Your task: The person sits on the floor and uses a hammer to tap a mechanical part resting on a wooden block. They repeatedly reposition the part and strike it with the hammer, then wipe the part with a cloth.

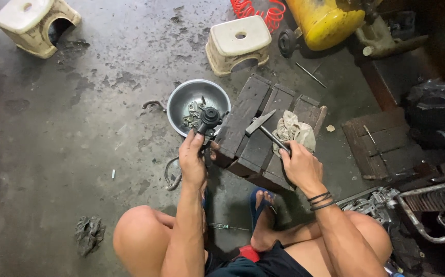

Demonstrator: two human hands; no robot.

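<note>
Left hand (192, 160) grips the black shaft part (209, 119) upright; right hand (298, 164) clasps the hammer (264, 128): steady the part, strike squarely.

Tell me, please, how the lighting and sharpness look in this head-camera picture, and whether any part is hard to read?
In the head view, light is soft and even on the floor, with mild glare inside the metal bowl. The left hand, holding a dark round part, and the right hand, gripping the hammer, are sharp. The right edge falls into deep shadow, so the dark machinery there is hard to read.
</note>
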